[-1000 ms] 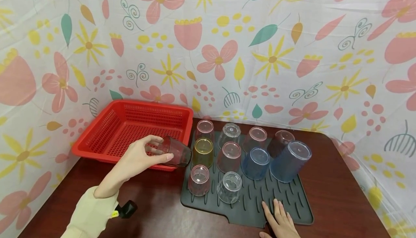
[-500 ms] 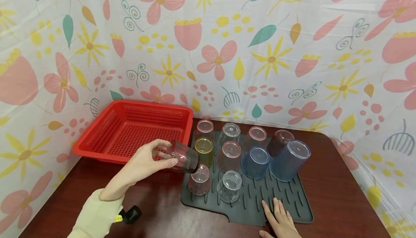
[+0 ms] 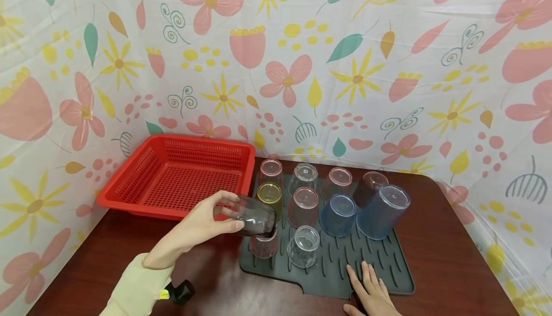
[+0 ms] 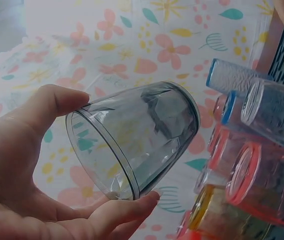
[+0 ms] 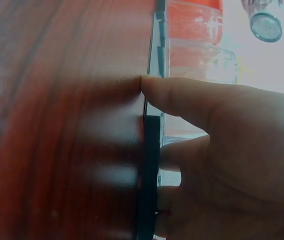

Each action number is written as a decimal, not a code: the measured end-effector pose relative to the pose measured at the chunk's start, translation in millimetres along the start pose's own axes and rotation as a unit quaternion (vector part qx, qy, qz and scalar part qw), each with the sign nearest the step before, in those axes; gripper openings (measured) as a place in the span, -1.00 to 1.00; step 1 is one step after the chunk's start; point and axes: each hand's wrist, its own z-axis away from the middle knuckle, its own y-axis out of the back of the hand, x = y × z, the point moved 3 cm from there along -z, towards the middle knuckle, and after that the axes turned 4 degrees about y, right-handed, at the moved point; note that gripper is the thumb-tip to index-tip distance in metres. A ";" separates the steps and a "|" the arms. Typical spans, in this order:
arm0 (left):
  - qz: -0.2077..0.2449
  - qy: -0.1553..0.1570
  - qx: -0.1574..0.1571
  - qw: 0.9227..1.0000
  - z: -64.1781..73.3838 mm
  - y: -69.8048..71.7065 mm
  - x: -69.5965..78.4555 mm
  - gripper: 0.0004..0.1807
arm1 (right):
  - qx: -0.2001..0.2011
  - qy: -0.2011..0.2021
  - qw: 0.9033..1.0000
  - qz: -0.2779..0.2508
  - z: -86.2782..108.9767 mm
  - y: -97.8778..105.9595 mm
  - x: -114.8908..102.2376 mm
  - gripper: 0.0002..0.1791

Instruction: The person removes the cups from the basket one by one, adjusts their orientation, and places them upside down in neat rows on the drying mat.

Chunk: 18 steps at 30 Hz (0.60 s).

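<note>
My left hand (image 3: pixel 211 220) pinches a clear grey-tinted tumbler (image 3: pixel 255 217) near its base, thumb on one side and fingers on the other. The tumbler is tilted on its side, mouth toward the right, and in the head view it overlaps the yellow tumbler (image 3: pixel 270 194) and the small pink tumbler (image 3: pixel 263 249). In the left wrist view the held tumbler (image 4: pixel 137 135) shows faceted walls. My right hand (image 3: pixel 372 291) lies with fingers spread on the front part of the dark grey drying mat (image 3: pixel 332 277), its thumb down at the table edge of the mat.
Several upside-down tumblers stand on the mat, among them a clear one (image 3: pixel 304 249), a blue one (image 3: pixel 339 216) and a tall blue one (image 3: pixel 383 213) at the right. A red plastic basket (image 3: pixel 142 208) sits at the back left, against the flowered curtain (image 3: pixel 276 66).
My left hand has carried the grey tumbler rightward and slightly nearer, from beside the basket's corner to over the mat's left edge. The right hand stays put on the mat.
</note>
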 end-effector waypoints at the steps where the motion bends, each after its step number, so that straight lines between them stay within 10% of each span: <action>1: 0.001 0.000 -0.003 1.000 -0.3 -1.4 -0.6 -0.35 | 0.000 0.004 1.000 0.001 0.1 0.2 -0.4 -0.07; 18: 0.048 0.002 -0.046 0.998 -1.6 -24.2 -4.2 -0.39 | 0.056 0.048 0.997 0.017 6.5 27.1 -27.9 -0.24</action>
